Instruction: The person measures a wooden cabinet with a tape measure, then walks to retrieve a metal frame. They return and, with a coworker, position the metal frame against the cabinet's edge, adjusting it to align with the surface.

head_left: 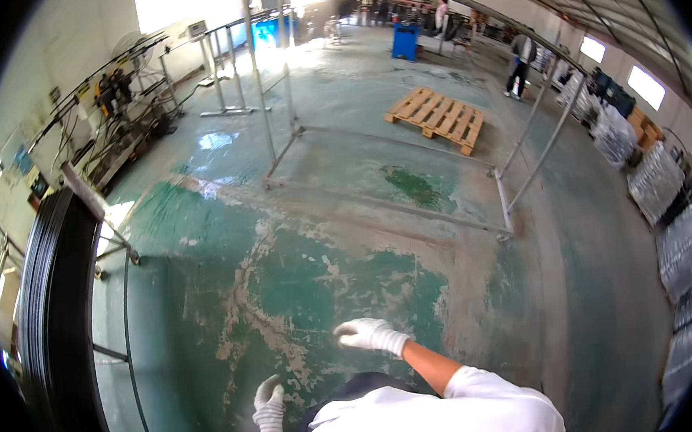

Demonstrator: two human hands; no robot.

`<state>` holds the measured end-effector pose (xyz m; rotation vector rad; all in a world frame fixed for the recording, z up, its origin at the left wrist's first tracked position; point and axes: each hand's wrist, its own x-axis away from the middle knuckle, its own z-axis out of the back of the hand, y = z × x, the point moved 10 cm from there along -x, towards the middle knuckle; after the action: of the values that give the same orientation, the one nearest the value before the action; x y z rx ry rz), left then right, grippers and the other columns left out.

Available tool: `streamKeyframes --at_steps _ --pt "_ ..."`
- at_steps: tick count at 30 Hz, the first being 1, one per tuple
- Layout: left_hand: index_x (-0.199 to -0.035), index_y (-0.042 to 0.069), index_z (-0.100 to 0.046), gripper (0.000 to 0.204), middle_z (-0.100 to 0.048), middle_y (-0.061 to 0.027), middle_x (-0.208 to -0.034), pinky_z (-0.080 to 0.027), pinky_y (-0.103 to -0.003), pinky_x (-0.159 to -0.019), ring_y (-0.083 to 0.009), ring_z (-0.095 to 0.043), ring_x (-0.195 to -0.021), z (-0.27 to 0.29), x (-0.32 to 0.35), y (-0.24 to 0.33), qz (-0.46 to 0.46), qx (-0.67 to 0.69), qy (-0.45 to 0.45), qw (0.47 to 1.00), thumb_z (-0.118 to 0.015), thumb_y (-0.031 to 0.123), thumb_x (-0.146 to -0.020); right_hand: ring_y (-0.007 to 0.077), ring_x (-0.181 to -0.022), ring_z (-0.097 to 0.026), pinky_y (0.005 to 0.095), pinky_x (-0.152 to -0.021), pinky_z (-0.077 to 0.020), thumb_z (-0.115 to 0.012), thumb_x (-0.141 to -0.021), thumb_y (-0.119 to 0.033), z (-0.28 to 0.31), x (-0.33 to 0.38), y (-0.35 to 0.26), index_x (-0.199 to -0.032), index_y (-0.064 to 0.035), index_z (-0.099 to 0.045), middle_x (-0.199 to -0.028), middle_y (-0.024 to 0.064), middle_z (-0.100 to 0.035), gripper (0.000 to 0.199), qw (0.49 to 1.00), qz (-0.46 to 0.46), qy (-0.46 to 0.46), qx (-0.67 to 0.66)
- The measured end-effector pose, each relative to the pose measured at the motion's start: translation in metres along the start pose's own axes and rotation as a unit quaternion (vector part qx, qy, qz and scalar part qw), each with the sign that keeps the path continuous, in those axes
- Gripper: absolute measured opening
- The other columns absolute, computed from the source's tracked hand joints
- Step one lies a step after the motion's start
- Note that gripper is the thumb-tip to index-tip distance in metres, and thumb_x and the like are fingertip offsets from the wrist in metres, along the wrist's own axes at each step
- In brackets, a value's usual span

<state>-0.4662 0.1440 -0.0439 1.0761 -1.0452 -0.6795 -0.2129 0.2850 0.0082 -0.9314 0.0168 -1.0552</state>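
Observation:
My right hand [368, 335], in a white knitted glove, reaches across in front of my body above the worn green floor [343, 284]. Its fingers are loosely bent, and nothing shows in them. Lower and to the left is my left hand [269, 404], also gloved, with a red band at the wrist. Thumb and fingers look a little apart there, and no object is visible in that hand. Neither hand touches anything I can see. Nearest on the left side stands a stack of long black strips [56, 292] on a metal stand.
Ahead is a wheeled metal tube frame [385, 207], with a wooden pallet [438, 119] beyond it. Silvery wrapped bundles [681, 249] line the right wall. Machinery [117, 91] runs along the left wall. A person [521, 59] stands far right; others are farther back.

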Motion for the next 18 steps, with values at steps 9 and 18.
streamKeyframes --at_steps 9,18 --pt "-0.105 0.002 -0.060 0.023 -0.064 -0.0042 -0.095 -0.046 -0.022 -0.079 -0.0111 -0.058 -0.087 -0.110 -0.041 0.055 -0.069 -0.092 -0.329 0.937 -0.054 0.005 -0.083 0.0104 -0.078 -0.060 0.0246 -0.071 -0.0471 -0.058 -0.083 -0.021 0.015 0.146 0.064 -0.109 -0.0118 -0.060 -0.089 0.0055 -0.066 0.028 0.913 -0.182 0.274 -0.242" --pt "-0.098 0.003 -0.062 0.019 -0.064 -0.0052 -0.076 -0.048 -0.024 -0.058 -0.0104 -0.058 -0.063 -0.257 0.027 0.086 -0.046 -0.067 -0.494 0.866 -0.053 0.015 -0.086 0.0073 -0.059 -0.053 0.0211 -0.056 -0.0441 -0.048 -0.088 -0.006 0.033 0.299 0.115 -0.106 -0.0069 -0.062 -0.073 0.0023 -0.062 0.022 0.657 -0.057 0.554 -0.508"
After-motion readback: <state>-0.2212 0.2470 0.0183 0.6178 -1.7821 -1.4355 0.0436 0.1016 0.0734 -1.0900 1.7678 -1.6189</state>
